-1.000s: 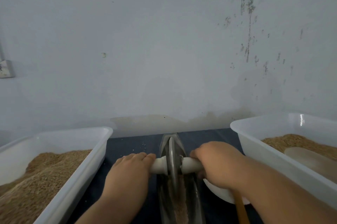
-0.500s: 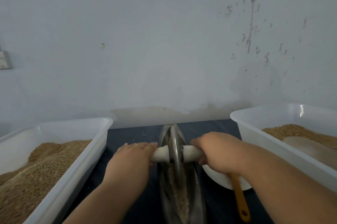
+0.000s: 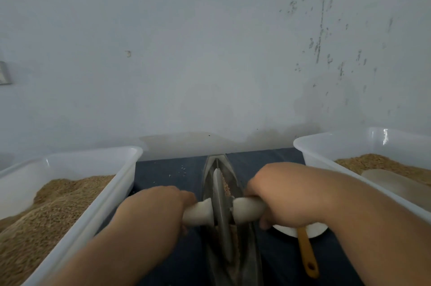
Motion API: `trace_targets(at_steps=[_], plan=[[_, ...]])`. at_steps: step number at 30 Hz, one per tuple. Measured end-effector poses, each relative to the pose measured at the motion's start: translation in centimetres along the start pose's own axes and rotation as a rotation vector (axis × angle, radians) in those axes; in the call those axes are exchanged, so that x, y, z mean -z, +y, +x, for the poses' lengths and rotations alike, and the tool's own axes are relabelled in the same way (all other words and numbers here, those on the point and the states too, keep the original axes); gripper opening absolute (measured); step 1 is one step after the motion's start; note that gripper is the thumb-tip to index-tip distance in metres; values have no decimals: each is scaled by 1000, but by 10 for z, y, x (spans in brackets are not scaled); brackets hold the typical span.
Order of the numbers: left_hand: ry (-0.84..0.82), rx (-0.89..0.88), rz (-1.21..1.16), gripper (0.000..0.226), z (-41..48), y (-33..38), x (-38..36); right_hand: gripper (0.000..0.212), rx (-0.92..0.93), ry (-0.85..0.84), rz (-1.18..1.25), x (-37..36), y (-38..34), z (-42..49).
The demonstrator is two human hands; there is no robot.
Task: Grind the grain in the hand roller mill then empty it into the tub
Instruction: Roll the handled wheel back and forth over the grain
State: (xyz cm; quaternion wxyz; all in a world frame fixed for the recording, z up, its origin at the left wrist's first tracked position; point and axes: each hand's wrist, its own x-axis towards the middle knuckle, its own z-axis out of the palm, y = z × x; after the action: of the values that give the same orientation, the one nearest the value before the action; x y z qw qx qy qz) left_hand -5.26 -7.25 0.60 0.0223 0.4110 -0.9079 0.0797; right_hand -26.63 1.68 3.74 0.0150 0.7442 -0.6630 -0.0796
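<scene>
A metal boat-shaped mill trough (image 3: pixel 250 255) runs away from me in the middle of the dark table, with brown grain (image 3: pixel 225 186) lying in it. A thin metal roller disc (image 3: pixel 220 206) stands upright in the trough on a pale wooden axle handle (image 3: pixel 247 211). My left hand (image 3: pixel 154 208) grips the handle's left end and my right hand (image 3: pixel 277 194) grips its right end. A white tub (image 3: pixel 98 204) of grain sits at the left and another white tub (image 3: pixel 326 157) at the right.
A white bowl (image 3: pixel 312 231) with a yellow-handled tool (image 3: pixel 306 255) lies just right of the trough, partly under my right wrist. A pale scoop (image 3: pixel 396 185) rests in the right tub. The grey wall stands close behind the table. A few grains are scattered on the table.
Both hands have drawn the roller back toward me along the trough, and the view has tilted down slightly, so the bowl and the yellow handle show more.
</scene>
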Motion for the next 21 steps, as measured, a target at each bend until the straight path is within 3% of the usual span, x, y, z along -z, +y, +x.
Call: trace_targets(at_steps=[7, 10, 15, 18, 21], plan=[[-88, -28, 13, 30, -2, 3, 7, 13, 27, -5, 51, -2, 3, 2], [59, 46, -87, 41, 14, 1, -17, 14, -45, 119, 58, -25, 12, 26], [287, 139, -125, 64, 40, -1, -53, 40, -144, 372, 54, -58, 21, 53], [325, 138, -102, 66, 41, 1, -59, 45, -156, 358, 85, -60, 24, 54], [322, 94, -78, 59, 32, 3, -47, 27, -112, 254, 58, -46, 25, 42]])
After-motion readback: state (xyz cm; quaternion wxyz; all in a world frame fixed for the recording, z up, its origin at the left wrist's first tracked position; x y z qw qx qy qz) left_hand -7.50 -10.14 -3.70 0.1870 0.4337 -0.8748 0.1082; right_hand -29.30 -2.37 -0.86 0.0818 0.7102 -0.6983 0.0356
